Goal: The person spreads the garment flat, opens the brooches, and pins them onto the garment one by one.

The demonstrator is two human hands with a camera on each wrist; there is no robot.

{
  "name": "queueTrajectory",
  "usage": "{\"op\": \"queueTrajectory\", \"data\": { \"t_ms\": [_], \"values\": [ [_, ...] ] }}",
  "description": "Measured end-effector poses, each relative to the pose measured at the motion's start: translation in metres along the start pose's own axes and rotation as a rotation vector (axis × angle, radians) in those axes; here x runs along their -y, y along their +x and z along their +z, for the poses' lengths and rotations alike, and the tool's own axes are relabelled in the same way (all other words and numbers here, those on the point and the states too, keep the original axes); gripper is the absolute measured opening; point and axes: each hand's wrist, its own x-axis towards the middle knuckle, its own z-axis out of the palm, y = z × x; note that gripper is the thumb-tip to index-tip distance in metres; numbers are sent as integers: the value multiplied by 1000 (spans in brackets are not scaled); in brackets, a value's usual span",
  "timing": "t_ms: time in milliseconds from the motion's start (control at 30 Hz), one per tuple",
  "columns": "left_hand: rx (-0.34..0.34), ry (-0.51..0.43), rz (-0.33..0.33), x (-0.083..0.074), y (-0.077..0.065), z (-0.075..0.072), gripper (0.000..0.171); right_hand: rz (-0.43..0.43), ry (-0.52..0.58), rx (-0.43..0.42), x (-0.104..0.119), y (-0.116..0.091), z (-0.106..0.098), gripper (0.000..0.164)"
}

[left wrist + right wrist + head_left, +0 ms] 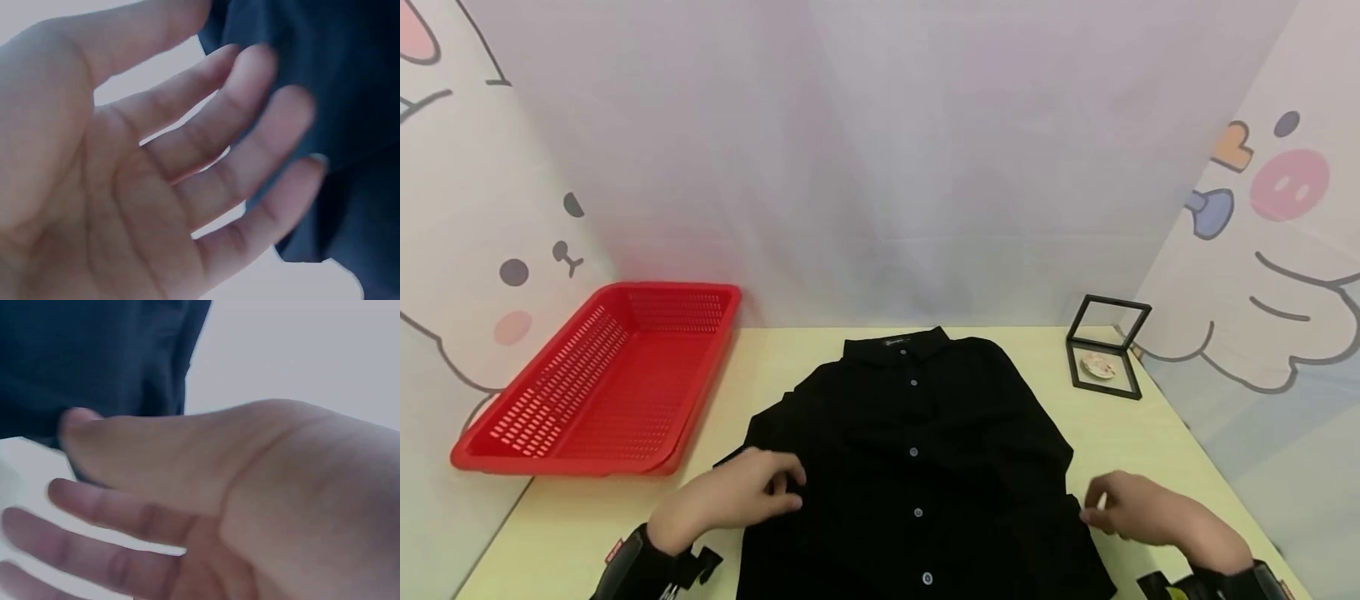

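Note:
A black button-up shirt [880, 467] lies front side up on the table, its collar toward the back wall and a row of pale buttons down the middle. Over its left edge my left hand [741, 490] hovers with fingers loosely bent; the left wrist view shows a bare palm and spread fingers [269, 137] beside the dark cloth. My right hand [1138, 507] is at the shirt's right edge, by the sleeve. In the right wrist view its thumb overlaps the cloth [94, 362], and the other fingers [94, 562] extend apart with nothing between them.
A red plastic basket [700, 400] with perforated sides stands at the left of the pale table [1150, 442]. At the back right is a small black hinged frame [1105, 389] with a pale round item in it. Printed curtains [895, 167] enclose the table.

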Motion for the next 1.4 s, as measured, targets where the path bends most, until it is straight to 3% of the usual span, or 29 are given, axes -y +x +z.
{"op": "queueTrajectory", "data": {
  "t_ms": [100,200,267,367,433,533,767,867,1000,1100,1233,1400],
  "values": [
    [-117,63,28,-1,13,-16,18,-97,-4,-113,10,14,-10,15],
    [-239,127,-14,7,31,-26,17,-147,-41,-240,15,34,-20,19],
    [-307,168,-71,16,44,-29,16,-128,-60,-323,14,48,-24,22],
    [-356,202,-166,34,61,-26,10,-63,13,-370,8,64,-27,30],
    [-348,186,-196,45,69,-23,8,-26,87,-365,5,71,-27,33],
    [-317,151,-187,55,77,-17,1,-12,147,-346,2,78,-25,29],
    [-212,159,-144,50,85,-11,32,-124,-2,-320,6,98,-17,12],
    [-182,227,-208,43,89,-11,43,-140,-50,-315,10,108,-19,12],
    [-156,353,-335,33,95,-11,43,-71,-48,-303,18,120,-25,13],
    [-144,395,-419,30,103,-11,38,-19,-26,-296,23,126,-28,14],
    [-129,382,-498,34,114,-17,37,11,-32,-315,28,131,-27,16],
    [-104,331,-524,42,129,-31,44,36,-53,-369,31,132,-22,17]
  ]
}}
